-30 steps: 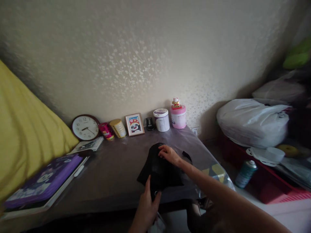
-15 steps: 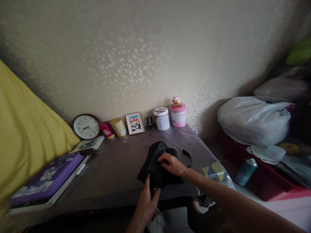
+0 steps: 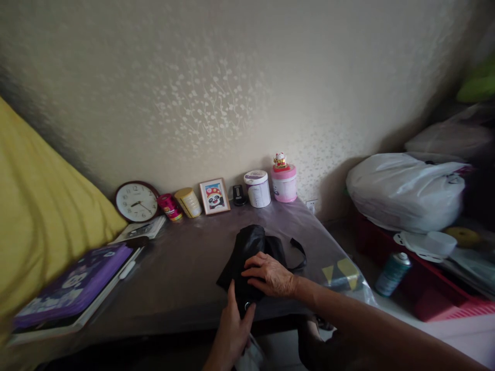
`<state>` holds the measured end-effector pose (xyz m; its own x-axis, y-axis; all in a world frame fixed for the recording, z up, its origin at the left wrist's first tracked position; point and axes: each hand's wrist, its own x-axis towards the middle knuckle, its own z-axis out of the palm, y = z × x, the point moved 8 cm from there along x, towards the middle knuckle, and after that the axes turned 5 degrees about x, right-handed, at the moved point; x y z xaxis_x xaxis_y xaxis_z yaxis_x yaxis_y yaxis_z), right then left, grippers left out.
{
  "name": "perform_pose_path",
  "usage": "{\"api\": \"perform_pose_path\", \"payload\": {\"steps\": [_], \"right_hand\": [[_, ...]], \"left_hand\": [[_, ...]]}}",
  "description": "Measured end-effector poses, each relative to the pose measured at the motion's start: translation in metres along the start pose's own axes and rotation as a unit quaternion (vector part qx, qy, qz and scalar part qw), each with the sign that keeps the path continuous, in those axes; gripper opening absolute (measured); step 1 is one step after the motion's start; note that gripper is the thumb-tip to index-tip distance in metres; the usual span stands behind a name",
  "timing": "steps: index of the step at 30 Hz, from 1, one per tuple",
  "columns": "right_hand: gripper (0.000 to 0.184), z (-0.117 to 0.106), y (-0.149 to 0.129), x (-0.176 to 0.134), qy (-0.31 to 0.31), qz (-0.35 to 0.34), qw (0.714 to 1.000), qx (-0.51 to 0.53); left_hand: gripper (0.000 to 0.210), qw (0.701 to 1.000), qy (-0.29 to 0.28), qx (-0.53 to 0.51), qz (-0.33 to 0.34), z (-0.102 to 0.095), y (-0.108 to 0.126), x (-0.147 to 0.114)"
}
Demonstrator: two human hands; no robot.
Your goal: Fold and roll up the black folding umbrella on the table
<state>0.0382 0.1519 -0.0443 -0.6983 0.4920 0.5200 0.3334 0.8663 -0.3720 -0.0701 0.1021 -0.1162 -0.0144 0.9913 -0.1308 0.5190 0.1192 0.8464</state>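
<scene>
A loosely folded black fabric bundle, by its look a folding umbrella (image 3: pixel 247 242), lies near the front edge of the table (image 3: pixel 185 273). Its dark handle end, with a small round silver part, sits between the thumb and index finger of my left hand (image 3: pixel 232 327), which is closed around it. My right hand (image 3: pixel 270 275) lies across the fabric just above, fingers stretched out and palm down. A black strap (image 3: pixel 299 252) curls out on the right side. My right hand hides part of the fabric's folds.
Along the wall stand a clock (image 3: pixel 137 202), a pink can (image 3: pixel 169 207), a yellow can (image 3: pixel 188 202), a picture frame (image 3: pixel 215 196) and two tubs. Purple folders (image 3: pixel 73 283) lie left. A spray can (image 3: pixel 392 274) and a red crate (image 3: pixel 436 299) stand right, beyond the table edge.
My right hand has moved down and slightly left over the black fabric, its fingers going from bunched to stretched out flat. The left hand keeps its hold on the handle end.
</scene>
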Motion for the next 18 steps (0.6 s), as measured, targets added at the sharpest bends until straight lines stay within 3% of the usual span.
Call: {"api": "perform_pose_path", "payload": {"steps": [5,11,18], "right_hand": [[0.025,0.0,0.0,0.001,-0.005,0.004,1.0,0.002],[0.021,-0.004,0.0,0.004,0.004,0.003,1.0,0.03],[0.02,-0.014,0.025,0.017,0.025,0.019,0.999,-0.01]], "left_hand": [[0.088,0.997,0.042,0.023,0.057,-0.006,0.009,-0.003],[0.065,0.99,-0.02,0.108,0.092,0.002,0.019,-0.005],[0.061,0.99,-0.013,0.092,0.11,0.003,0.013,-0.003]]}}
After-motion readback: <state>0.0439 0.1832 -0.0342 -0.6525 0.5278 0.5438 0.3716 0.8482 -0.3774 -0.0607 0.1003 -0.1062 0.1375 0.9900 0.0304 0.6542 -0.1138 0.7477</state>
